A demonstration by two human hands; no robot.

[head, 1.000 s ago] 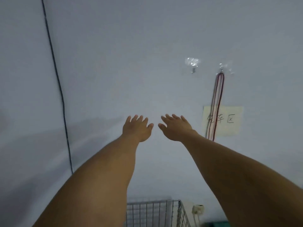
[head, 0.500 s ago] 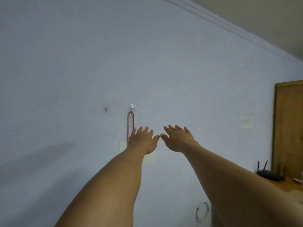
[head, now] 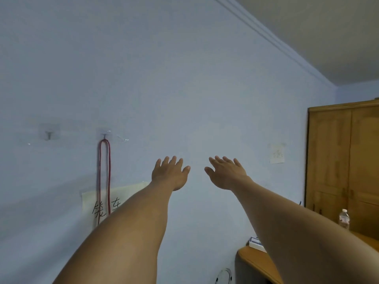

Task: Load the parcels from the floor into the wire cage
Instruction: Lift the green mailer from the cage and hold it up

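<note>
- Spreading loosely, the fingers of the left hand (head: 169, 174) are held wide apart with nothing gripped, the back of the hand turned to the camera.
- The fingers of the right hand (head: 225, 174) are likewise splayed and empty, thumb pointing toward the left hand; the two hands are near each other but apart.
- Both bare forearms are stretched forward and upward in front of a pale blue painted wall (head: 184, 78).
- A looped red cord (head: 104, 177) is seen hanging from a clear adhesive hook (head: 105, 133) left of the left arm, over a pale paper sheet with handwritten characters (head: 114, 198).
- A second clear adhesive hook (head: 48, 132), bare, is fixed farther left.
- A small paper note (head: 277, 153) is stuck to the wall right of the right hand.
- A brown wooden wardrobe (head: 344, 160) is seen at the right edge, with a clear plastic bottle (head: 343, 218) and a curved wooden tabletop (head: 256, 261) below it.
- Neither parcels nor wire cage are caught in view; their place cannot be told.
</note>
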